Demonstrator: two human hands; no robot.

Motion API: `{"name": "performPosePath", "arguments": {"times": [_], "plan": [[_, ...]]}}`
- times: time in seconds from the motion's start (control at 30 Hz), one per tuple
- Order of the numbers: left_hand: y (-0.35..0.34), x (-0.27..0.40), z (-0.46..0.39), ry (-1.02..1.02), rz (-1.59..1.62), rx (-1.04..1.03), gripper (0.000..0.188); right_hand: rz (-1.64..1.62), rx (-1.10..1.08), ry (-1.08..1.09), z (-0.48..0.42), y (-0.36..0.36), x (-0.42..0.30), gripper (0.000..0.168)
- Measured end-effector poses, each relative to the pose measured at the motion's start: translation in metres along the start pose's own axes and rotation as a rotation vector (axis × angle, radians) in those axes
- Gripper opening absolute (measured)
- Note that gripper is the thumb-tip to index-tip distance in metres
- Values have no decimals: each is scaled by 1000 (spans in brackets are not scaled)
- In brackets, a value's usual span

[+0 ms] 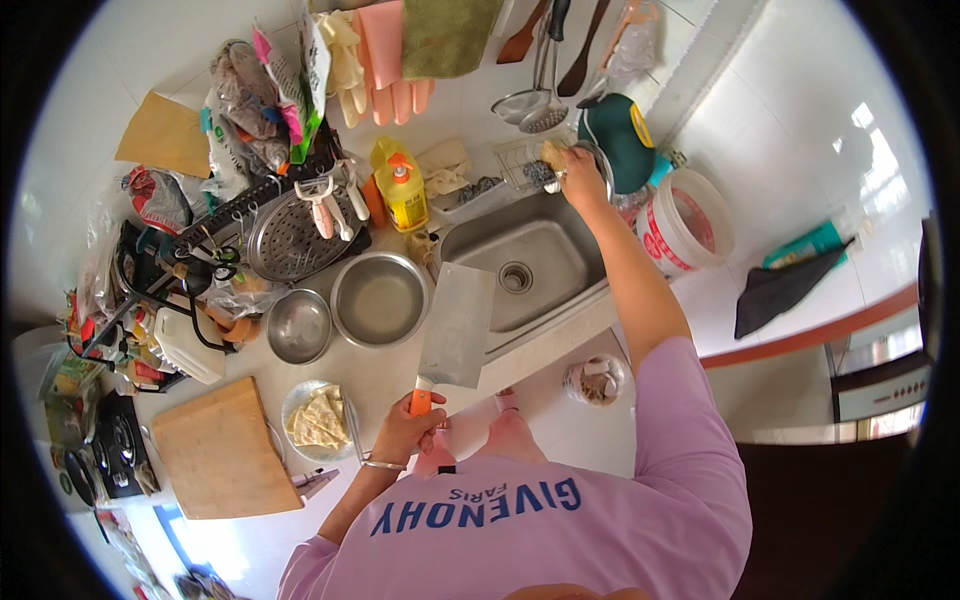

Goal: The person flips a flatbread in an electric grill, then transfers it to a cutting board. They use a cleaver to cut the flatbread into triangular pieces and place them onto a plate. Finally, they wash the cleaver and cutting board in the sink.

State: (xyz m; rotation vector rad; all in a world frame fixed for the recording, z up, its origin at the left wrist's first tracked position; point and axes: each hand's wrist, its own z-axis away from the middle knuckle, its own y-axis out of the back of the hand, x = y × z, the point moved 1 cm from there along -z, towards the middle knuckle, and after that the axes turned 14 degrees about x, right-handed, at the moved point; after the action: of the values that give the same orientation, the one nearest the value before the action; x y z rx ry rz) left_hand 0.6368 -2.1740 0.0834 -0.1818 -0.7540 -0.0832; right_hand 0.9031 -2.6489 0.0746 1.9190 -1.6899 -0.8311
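Observation:
My left hand (409, 427) grips the orange handle of a cleaver (457, 322). Its broad steel blade points away from me, over the counter edge beside the sink. With my arm stretched across the sink (547, 247), my right hand (583, 178) has its fingers on a tan scouring sponge (553, 154) above a wire rack (514, 161). Dark steel wool (537, 173) lies in the rack just below the sponge. My right fingertips are partly hidden. The stainless basin shows a drain strainer (516, 277) and no dishes.
Left of the sink stand a large steel basin (380, 300), a smaller steel bowl (298, 326), a plate of flatbread pieces (319, 424) and a wooden cutting board (225, 450). A yellow detergent bottle (401, 191) stands behind. A white bucket (682, 221) is at right, a bin (596, 380) below.

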Motion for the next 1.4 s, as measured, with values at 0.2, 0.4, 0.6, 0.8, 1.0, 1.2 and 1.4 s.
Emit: {"name": "performPosePath", "arguments": {"times": [0.2, 0.4, 0.6, 0.8, 1.0, 1.2, 1.4], "plan": [[-68, 10, -17, -11, -16, 154, 25, 305, -416, 5, -41, -100, 57, 38], [-129, 7, -49, -29, 24, 252, 22, 347, -129, 293, -51, -37, 32, 36], [-166, 10, -83, -50, 38, 267, 18, -323, 72, 158, 0, 91, -32, 56], [-194, 31, -97, -121, -56, 237, 16, -839, -346, 313, 111, 99, -96, 55], [-206, 16, -106, -23, -16, 259, 16, -515, -271, 154, 126, 11, -6, 40], [-196, 10, -113, -77, 58, 292, 18, -578, -182, 79, 110, 76, -30, 46], [-206, 19, -103, 116, 211, 218, 19, -624, -390, -171, 159, 4, 7, 41]]}}
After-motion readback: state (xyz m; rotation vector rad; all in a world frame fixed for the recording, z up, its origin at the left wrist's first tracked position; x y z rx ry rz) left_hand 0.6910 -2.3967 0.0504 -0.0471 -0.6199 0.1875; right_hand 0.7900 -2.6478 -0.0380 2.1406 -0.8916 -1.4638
